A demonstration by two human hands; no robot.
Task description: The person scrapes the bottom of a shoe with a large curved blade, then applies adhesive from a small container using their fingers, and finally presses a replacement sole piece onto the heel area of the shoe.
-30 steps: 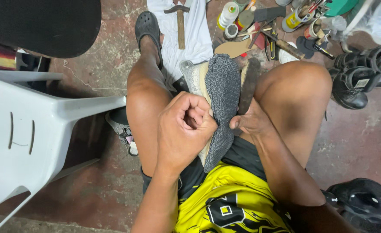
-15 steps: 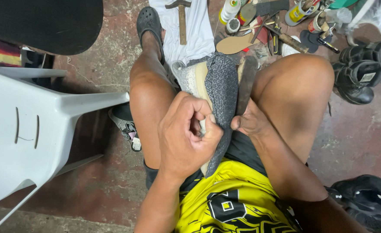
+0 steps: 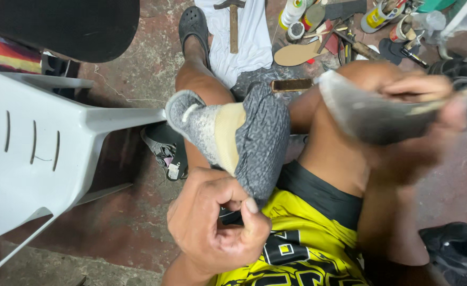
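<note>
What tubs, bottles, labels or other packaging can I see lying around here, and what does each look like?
Bottle: top centre on the floor, white with a yellow band.
Small round tin: just below the bottle, dark, seen from above.
Can: top right among the tools, lying tilted, yellow label, pale rim.
Printed panel: on the yellow shirt, bottom centre, black with pale marks.
No screens or signs show.

Boxed in left by white plastic chair; tool clutter crowding floor ahead; bare concrete floor open between.
</note>
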